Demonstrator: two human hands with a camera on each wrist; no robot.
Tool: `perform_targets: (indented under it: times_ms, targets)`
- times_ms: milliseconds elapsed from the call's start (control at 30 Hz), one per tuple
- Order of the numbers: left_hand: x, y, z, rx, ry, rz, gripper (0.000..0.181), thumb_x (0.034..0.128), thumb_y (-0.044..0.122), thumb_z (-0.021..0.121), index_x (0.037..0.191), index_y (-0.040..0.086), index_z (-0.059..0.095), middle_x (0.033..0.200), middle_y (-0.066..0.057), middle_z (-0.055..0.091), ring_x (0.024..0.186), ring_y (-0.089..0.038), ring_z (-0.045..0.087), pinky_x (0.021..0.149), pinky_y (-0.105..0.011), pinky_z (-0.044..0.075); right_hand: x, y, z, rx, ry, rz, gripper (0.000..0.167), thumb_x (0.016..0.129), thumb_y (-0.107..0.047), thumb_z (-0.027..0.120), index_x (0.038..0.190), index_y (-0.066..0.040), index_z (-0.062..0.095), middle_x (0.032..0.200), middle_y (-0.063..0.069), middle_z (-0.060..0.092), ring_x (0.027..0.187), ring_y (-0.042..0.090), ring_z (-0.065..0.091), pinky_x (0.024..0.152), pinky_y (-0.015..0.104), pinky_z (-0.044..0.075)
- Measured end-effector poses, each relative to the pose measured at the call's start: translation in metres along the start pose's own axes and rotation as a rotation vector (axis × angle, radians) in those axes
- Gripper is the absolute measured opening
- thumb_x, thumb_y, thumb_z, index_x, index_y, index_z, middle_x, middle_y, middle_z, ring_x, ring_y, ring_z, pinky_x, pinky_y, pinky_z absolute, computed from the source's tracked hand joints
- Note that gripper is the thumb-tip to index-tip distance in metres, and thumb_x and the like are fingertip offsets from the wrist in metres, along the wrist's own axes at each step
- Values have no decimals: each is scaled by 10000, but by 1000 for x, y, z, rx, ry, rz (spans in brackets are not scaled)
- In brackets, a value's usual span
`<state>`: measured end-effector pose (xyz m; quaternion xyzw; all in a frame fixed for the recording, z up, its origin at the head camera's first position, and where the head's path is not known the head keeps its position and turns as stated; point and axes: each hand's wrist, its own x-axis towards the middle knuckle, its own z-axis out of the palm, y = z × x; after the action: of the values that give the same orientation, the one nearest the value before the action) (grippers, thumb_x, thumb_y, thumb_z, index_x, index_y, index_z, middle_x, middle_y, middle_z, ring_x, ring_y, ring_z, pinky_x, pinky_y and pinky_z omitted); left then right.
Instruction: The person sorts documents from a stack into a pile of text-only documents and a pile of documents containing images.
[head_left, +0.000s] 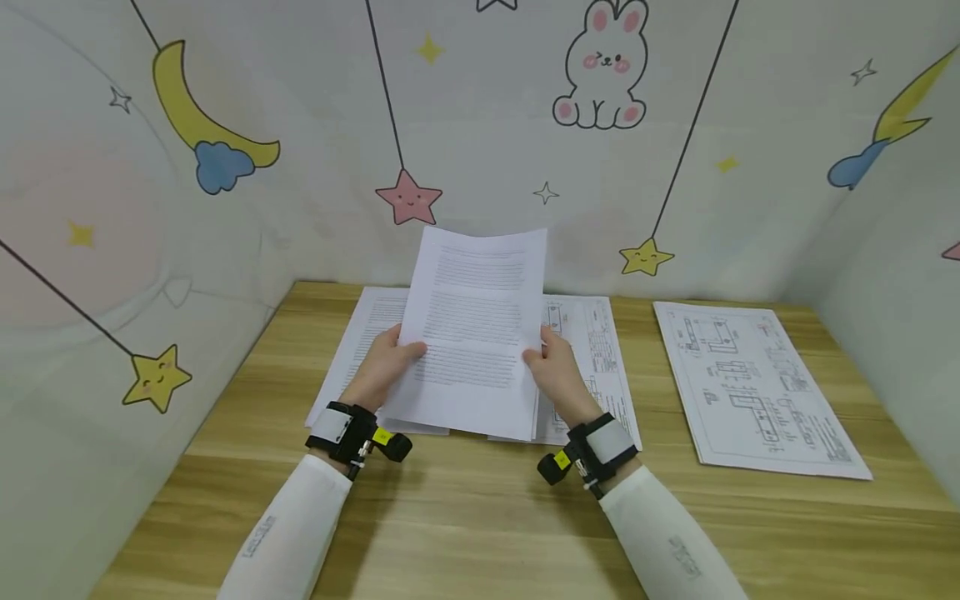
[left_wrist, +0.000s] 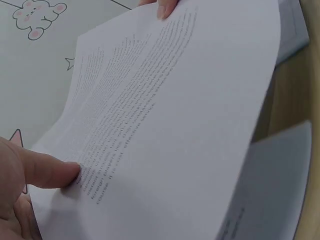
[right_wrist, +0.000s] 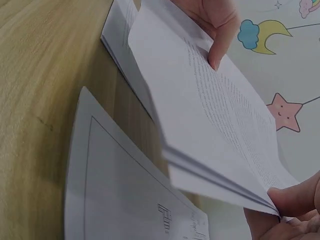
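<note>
A thin sheaf of printed text pages [head_left: 474, 329] is lifted above the table, its upper end tilted toward the wall. My left hand [head_left: 379, 367] pinches its left edge, thumb on the printed face. On the opposite edge, my right hand [head_left: 561, 377] grips in the same way. In the right wrist view the sheaf's lower edges [right_wrist: 210, 172] are slightly fanned apart. Behind and below it lie a stack of text pages [head_left: 380, 312] on the left and a stack of technical drawings [head_left: 602, 358] on the right, both partly hidden.
Another stack of technical drawings [head_left: 757, 392] lies at the right of the wooden table [head_left: 480, 517]. A white wall [head_left: 495, 150] with cartoon prints rises behind the table, and side walls stand left and right. Each wrist wears a strapped camera.
</note>
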<state>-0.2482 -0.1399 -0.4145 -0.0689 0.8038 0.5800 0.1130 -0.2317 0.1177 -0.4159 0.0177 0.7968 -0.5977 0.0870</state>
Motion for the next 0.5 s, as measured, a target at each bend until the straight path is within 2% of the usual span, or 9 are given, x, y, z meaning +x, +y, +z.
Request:
perform_targets:
  times_ms: [100,200,367,500]
  targets:
    - [2,-1,-4,76,20,-6,544,1010,161,482,1519,32,340,1452,-186,515,1263,-282,524,1109,-475,404,5,5,7,-22,-7,-1,532,1012,-106,495,1525,-99,356,1393,181,559,1175,288,605,932,371,505]
    - [6,-3,-9,121,26,-16,599,1003,138,460,1550,2,257,1548,-197,405,1383,-305,425,1197,-502,305,11,10,16,-53,16,-1,505,1000,-122,536,1489,-82,417,1290,186,625,1082,266,640,844,310,511]
    - [10,-9,-20,139,20,-50,619,984,83,433,1556,-21,219,1562,-215,376,1396,-329,397,1200,-517,289,18,10,32,-110,52,-5,494,984,-140,575,1459,-64,464,1192,183,676,994,236,663,784,290,524]
    - [11,-15,-31,153,47,-76,625,980,86,433,1551,-38,211,1566,-224,361,1400,-333,384,1198,-520,288,21,4,44,-140,20,-16,513,985,-112,546,1482,-57,432,1233,201,664,1016,245,655,812,320,527]
